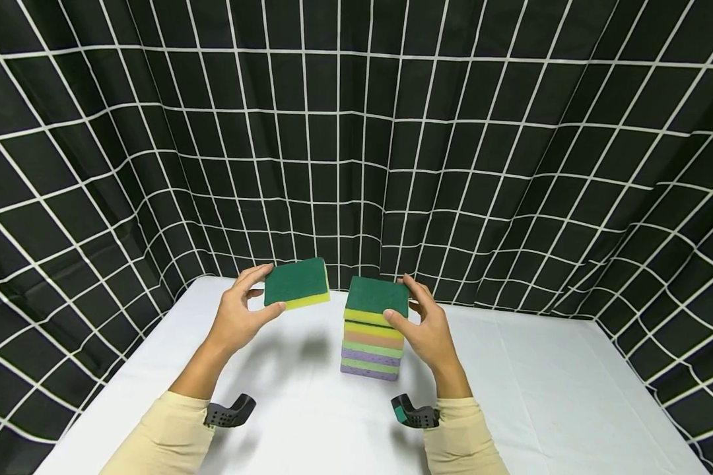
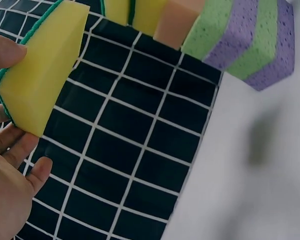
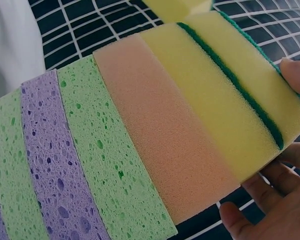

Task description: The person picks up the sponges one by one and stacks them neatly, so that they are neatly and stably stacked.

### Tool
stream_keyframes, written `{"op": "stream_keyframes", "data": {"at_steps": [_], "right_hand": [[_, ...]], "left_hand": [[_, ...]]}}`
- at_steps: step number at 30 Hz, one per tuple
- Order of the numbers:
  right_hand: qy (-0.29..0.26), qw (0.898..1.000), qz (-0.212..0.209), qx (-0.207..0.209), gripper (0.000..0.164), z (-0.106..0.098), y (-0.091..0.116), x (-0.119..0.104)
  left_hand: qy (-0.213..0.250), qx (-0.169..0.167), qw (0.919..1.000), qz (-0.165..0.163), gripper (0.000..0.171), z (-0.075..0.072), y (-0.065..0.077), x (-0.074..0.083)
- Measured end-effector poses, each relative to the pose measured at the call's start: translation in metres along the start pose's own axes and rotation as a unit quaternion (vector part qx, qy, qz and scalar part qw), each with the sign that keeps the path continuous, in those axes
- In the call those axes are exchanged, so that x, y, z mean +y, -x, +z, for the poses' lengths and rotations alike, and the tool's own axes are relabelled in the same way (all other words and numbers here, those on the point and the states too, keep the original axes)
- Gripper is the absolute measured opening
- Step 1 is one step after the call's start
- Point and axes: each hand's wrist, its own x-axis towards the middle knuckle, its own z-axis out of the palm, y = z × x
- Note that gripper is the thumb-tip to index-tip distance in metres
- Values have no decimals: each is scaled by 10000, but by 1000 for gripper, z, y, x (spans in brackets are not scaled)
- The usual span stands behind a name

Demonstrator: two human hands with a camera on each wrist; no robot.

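Note:
My left hand [image 1: 238, 315] pinches a yellow sponge with a dark green scouring face [image 1: 296, 282], thumb at its near edge and fingers at the far side. That sponge is held above the table, left of a stack and apart from it. The stack has purple and light green porous sponges [image 3: 45, 150] at the bottom, a peach sponge [image 3: 145, 130] above them, and yellow scouring sponges on top. My right hand [image 1: 430, 328] grips the topmost scouring sponge [image 1: 377, 295] from the right, its thumb on the near edge. The left wrist view shows the held sponge's yellow side [image 2: 45, 65].
A white cloth-covered table [image 1: 546, 376] lies under the hands. Behind and at both sides hangs a black curtain with a white grid [image 1: 356, 132]. Each wrist wears a dark band with a bracket, the left one [image 1: 230, 411] and the right one [image 1: 414, 413].

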Motion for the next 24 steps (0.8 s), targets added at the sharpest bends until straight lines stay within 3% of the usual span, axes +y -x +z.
{"op": "stream_keyframes", "data": {"at_steps": [3,10,24], "right_hand": [[9,10000,9,-12,66,0,0,0],[-29,10000,-11,-20,66,0,0,1],[-10,10000,-33,-40,66,-1,0,1]], "left_hand": [[201,-23,9996,207,63,3,-3,2],[446,-171,9975,518,68,12,-13,-28],[700,-354,9952,588,69,28,-23,-17]]}}
